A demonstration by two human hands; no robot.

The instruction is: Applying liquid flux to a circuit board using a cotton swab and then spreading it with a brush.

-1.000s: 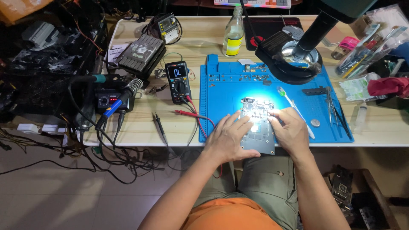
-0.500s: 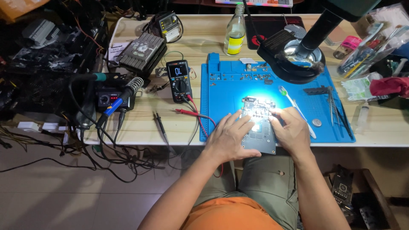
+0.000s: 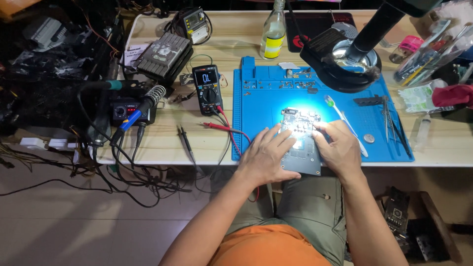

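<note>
dark flat circuit board (image 3: 301,148) | left hand (image 3: 263,156), right hand (image 3: 337,148) pressing | blue mat (image 3: 261,106)

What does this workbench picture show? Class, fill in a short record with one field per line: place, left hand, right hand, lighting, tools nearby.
Place: wooden table with a blue mat on it
Left hand: left hand lies flat on the circuit board
Right hand: right hand rests on the board's right side
Lighting: bright spot on the board's top end, under a black lamp
Tools nearby: meter with red probe, soldering iron, glass bottle, tweezers
</note>
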